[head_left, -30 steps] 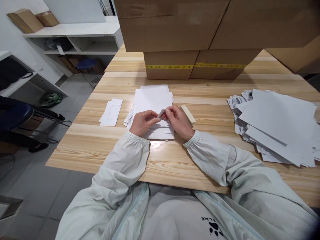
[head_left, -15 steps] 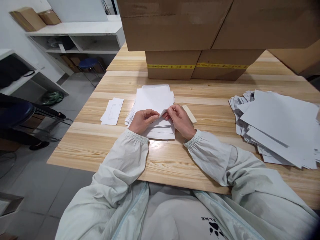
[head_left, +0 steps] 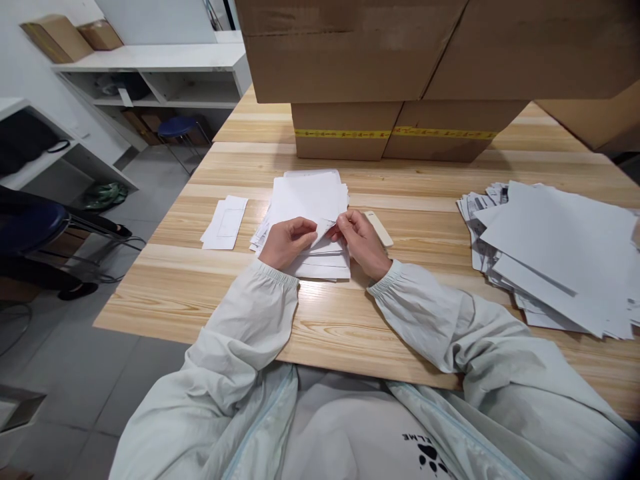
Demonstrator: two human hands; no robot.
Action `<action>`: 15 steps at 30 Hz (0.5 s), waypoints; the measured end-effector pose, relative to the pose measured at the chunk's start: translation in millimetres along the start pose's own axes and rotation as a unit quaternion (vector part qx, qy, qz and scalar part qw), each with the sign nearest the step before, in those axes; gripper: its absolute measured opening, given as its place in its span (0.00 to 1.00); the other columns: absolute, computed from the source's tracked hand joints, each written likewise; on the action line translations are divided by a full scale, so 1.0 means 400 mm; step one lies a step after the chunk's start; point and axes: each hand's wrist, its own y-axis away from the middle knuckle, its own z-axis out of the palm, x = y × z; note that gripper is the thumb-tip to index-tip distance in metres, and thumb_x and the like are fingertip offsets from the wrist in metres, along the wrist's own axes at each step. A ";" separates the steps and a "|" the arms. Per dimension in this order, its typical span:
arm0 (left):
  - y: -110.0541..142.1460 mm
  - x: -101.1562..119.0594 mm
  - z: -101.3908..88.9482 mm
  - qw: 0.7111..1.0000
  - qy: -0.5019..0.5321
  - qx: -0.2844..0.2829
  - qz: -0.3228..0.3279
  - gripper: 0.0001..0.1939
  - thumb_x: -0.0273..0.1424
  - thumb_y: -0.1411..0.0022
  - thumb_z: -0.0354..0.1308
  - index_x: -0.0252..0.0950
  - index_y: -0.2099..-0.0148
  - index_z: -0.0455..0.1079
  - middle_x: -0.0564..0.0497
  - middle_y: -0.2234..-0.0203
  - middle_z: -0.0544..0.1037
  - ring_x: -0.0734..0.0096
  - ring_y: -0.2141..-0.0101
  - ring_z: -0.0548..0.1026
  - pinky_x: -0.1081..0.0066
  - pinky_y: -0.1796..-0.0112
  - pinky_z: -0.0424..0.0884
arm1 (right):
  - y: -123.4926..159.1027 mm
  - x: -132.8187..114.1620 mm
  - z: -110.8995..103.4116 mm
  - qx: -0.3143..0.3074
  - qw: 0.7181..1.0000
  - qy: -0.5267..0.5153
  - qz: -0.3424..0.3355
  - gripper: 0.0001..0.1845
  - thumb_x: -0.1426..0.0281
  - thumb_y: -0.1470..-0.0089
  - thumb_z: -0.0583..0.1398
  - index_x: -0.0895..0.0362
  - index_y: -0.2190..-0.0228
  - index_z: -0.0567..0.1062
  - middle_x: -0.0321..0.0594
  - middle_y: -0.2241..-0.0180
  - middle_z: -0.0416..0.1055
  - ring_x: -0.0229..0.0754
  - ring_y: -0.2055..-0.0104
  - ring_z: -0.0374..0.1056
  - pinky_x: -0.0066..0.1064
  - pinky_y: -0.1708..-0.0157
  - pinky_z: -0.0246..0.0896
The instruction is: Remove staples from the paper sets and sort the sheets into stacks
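Observation:
A stack of white paper sheets lies on the wooden table in front of me. Over its near part, a sheet's lifted corner is turned up between my hands, showing faint print. My right hand pinches that corner between thumb and fingers. On the other side my left hand is closed, thumb toward fingers, on the same sheet's edge. Just beyond my right hand lies a cream-coloured flat bar, partly hidden by the hand. Two or so small white cards lie left of the stack.
A large, untidy pile of papers covers the table's right side. Cardboard boxes with yellow tape stand stacked at the back of the table. Beyond the left table edge are a blue stool, white shelving and a person's legs.
The paper corner between my hands has been turned up and opened wider, so its printed side shows. My hands have stayed almost in place. The view has shifted slightly.

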 end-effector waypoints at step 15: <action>0.019 -0.007 0.032 0.963 -0.163 0.191 0.095 0.20 0.28 0.36 0.51 0.41 0.43 0.73 0.53 0.68 0.80 0.74 0.74 0.73 0.71 0.66 0.70 | -0.003 0.004 -0.003 -0.016 0.998 -0.034 0.041 0.16 0.56 0.47 0.64 0.52 0.63 0.69 0.29 0.75 0.70 0.37 0.70 0.68 0.30 0.68 0.60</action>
